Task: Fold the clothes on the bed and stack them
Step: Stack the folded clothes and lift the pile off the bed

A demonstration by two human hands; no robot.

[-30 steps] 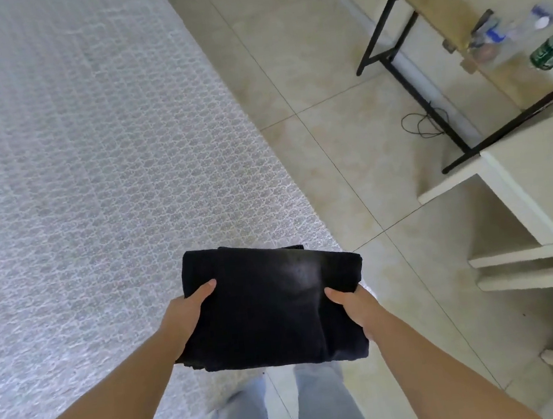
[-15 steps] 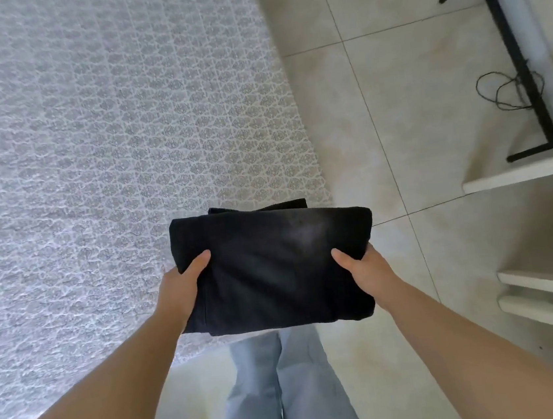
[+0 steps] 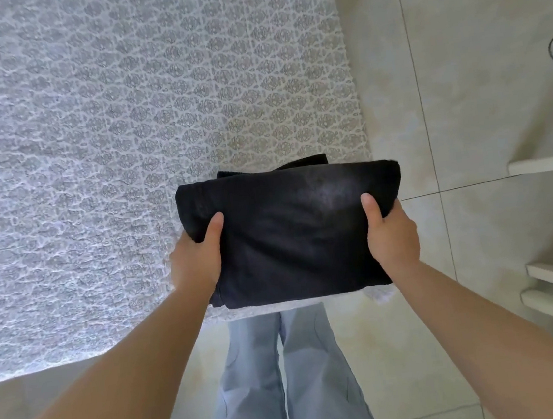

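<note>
Both hands, left hand (image 3: 196, 258) and right hand (image 3: 391, 234), grip the folded black garment (image 3: 292, 235) over the bed (image 3: 103, 125) corner at 6 o'clock (folding looks done), so next comes setting it down flat.

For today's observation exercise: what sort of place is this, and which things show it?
Probably a bedroom at home: a bed under a lace-patterned cover, a tiled floor, and a folded black garment held in both hands.

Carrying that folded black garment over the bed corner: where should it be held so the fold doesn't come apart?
Grip the folded black garment at its two short side edges, from below, thumbs on top, as the left hand and right hand do. The stacked layers likely stay together, clamped at both ends.
</note>
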